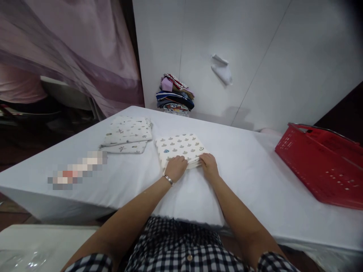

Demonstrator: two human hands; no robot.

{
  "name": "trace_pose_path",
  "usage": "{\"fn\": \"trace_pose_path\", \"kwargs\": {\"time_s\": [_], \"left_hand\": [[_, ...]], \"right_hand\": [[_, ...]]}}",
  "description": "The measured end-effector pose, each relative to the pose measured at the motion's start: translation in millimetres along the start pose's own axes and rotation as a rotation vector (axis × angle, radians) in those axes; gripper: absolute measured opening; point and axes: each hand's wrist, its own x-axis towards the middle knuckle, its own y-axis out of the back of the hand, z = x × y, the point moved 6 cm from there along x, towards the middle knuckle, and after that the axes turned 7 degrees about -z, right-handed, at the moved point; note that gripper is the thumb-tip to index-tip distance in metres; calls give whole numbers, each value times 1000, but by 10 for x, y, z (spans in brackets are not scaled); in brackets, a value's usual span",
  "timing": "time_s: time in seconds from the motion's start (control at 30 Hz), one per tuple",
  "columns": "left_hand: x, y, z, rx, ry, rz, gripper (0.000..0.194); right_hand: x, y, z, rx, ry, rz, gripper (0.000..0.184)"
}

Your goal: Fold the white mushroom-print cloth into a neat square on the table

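Observation:
A folded cream cloth (181, 145) with a grey leaf-like or cloud-like print lies on the white-covered table in front of me. My left hand (176, 167) has its fingers curled over the near edge, with a metal bracelet on the wrist. At the near right corner, my right hand (209, 165) grips the stacked layers, its thumb hidden. Left of this cloth, and apart from it, lies a second folded white cloth (127, 132) with a small scattered print, its layers less even.
Folded clothes (175, 94) are stacked at the table's back edge by the white wall. A red plastic basket (323, 166) stands at the right. A pixelated patch covers something at the left. Pink curtains (107, 49) hang behind, with a person (21, 85) partly visible beyond.

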Motion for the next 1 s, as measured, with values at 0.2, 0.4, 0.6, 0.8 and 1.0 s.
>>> {"fn": "trace_pose_path", "kwargs": {"time_s": [0.2, 0.4, 0.6, 0.8, 1.0], "left_hand": [[-41, -29, 15, 81, -23, 38, 24], [-45, -13, 0, 73, 10, 62, 26], [-25, 19, 51, 36, 13, 73, 22], [127, 8, 41, -22, 80, -23, 21], [173, 19, -24, -62, 164, -40, 24]], "right_hand": [[49, 32, -39, -59, 22, 0, 22], [29, 0, -5, -55, 2, -57, 20], [54, -9, 13, -43, -10, -59, 20], [38, 85, -95, -61, 11, 16, 20], [-63, 5, -260, -112, 79, -85, 20]]}}
